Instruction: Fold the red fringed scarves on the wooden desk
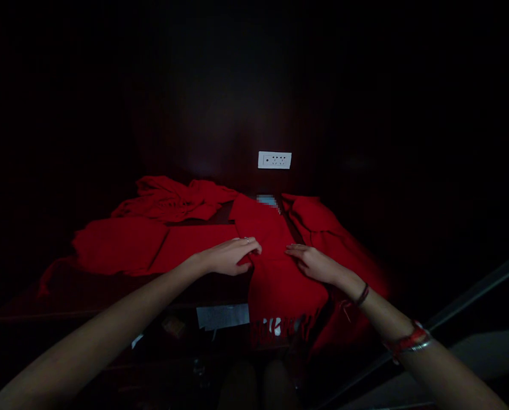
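A long red scarf (275,279) lies spread over a dark table, its fringed end (280,329) hanging off the near edge. My left hand (231,255) rests flat on the scarf's folded strip, fingers stretched toward the middle, a ring on one finger. My right hand (312,263) lies palm down on the same strip just to the right, fingers extended. The two fingertips sit a short gap apart. Neither hand grips the cloth. Bracelets circle my right wrist (363,294).
More red cloth (169,199) is bunched at the back left and another heap (318,219) at the back right. A white wall socket (274,160) sits on the dark panel behind. A white paper (222,316) lies below the table edge. The surroundings are very dark.
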Demonstrator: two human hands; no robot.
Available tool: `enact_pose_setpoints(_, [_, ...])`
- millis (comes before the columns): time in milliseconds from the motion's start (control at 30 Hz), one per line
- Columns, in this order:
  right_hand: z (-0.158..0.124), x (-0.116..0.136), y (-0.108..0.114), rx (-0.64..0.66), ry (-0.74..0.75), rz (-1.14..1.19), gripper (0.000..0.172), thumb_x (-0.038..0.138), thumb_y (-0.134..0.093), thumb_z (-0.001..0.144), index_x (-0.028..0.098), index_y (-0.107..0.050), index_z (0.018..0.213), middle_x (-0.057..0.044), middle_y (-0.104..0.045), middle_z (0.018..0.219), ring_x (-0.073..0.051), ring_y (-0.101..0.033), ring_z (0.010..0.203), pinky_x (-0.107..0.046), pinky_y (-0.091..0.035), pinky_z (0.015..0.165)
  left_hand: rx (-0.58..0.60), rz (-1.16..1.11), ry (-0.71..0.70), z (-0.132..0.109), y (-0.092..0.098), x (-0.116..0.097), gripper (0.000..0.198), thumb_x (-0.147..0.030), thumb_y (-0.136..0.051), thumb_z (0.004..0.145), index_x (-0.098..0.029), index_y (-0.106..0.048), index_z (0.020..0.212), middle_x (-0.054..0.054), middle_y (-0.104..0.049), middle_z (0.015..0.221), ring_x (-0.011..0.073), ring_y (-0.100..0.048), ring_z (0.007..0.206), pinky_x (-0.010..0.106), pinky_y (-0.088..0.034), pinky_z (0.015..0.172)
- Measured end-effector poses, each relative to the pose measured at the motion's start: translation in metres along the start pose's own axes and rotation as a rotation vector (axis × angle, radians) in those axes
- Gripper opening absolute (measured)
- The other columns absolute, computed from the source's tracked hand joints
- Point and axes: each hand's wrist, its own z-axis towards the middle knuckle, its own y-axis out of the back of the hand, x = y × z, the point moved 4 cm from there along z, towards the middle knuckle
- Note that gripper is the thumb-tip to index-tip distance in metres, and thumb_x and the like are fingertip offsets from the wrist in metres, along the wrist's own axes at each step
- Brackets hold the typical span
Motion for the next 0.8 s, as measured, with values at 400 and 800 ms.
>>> enact_pose_setpoints(400, [0.044, 0.013, -0.027, 0.207, -0.119, 0.090, 0.052, 0.048, -0.019, 0.082, 0.027, -0.019, 0.129, -0.005, -0.011, 0.137, -0.026, -0.001, 0.123, -0.045, -0.012, 0.098, 0.322, -0.136, 0.581, 0.002, -0.053, 0.024, 0.085, -0.070, -0.019, 0.067, -0.016, -0.006, 0.131, 0.008, -0.001, 0.137, 0.0277, 0.002, 0.123, 0.049, -0.007, 0.096])
enact_pose_setpoints(800, [0.060, 0.006, -0.018, 0.086, -0.167, 0.038, 0.062, 0.058, -0.016, 0.078, 0.024, -0.016, 0.130, -0.008, -0.010, 0.137, -0.025, -0.004, 0.124, -0.041, -0.011, 0.098, 0.106, -0.066, 0.616, 0.015, -0.039, 0.046, 0.065, -0.052, -0.012, 0.080, -0.010, -0.016, 0.130, 0.009, -0.009, 0.136, 0.0212, 0.000, 0.124, 0.042, -0.010, 0.098])
